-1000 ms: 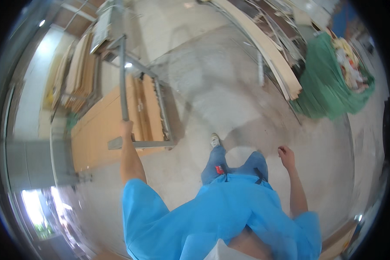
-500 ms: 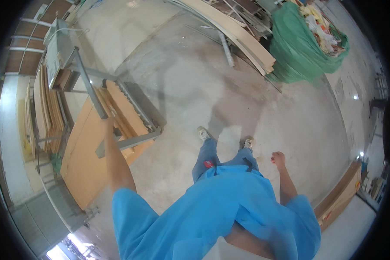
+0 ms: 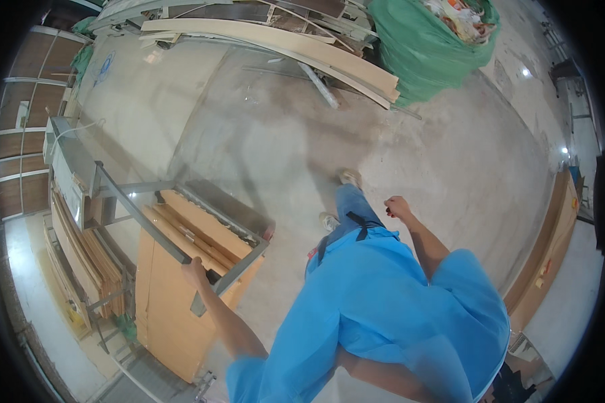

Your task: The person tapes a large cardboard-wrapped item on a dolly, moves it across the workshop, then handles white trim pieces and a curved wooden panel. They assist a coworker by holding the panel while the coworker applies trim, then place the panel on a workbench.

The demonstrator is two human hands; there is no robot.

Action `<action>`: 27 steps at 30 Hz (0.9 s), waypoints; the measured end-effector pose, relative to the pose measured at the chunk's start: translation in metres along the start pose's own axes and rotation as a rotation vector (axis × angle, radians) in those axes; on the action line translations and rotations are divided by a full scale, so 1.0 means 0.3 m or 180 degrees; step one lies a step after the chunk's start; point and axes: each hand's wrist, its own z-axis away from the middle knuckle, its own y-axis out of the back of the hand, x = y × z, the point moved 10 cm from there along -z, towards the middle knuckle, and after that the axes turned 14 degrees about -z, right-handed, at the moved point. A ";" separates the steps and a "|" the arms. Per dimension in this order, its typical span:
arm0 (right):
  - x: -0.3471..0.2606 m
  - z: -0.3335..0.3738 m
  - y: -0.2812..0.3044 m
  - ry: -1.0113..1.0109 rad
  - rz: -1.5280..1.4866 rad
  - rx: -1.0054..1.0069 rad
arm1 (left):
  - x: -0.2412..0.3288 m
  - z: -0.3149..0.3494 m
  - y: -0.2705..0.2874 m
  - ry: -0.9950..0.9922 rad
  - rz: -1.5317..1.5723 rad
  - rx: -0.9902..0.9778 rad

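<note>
My left hand (image 3: 195, 272) is closed around the near end of a grey metal rail (image 3: 141, 221) on a cart frame. A small dark piece shows beside its fingers. Inside the frame stand brown cardboard sheets (image 3: 171, 309), some folded, reaching low along its side. My right hand (image 3: 398, 207) hangs away from the cart, over the floor in front of my blue top. Its fingers are curled, with a small dark spot at them; what they hold, if anything, is too small to tell.
Long pale boards (image 3: 282, 50) and scrap lie on the floor ahead, beside a stuffed green sack (image 3: 423, 57). Stacked brown panels (image 3: 91, 258) stand left beyond the cart. At the right lies a long brown box (image 3: 541, 248).
I have stepped forward, one foot now ahead of the other. The scrap pile and sack sit higher in view. My left hand stays on the rail, lower and further right; my right hand has swung forward.
</note>
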 end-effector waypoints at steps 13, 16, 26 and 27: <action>-0.968 -0.823 -0.694 0.0783 0.2081 -0.1290 | -0.144 0.036 -0.056 0.0795 0.0650 -0.0204; -1.368 -1.011 -0.738 0.0474 0.0720 -0.0612 | -0.163 0.067 -0.061 0.1219 0.0913 -0.0519; -1.901 -1.874 -1.214 0.0685 0.2453 -0.0305 | 0.340 -1.057 0.325 0.0242 0.0707 0.0694; -1.925 -2.000 -1.280 0.0866 0.2251 -0.0292 | 0.357 -1.178 0.340 0.0622 0.0699 0.0458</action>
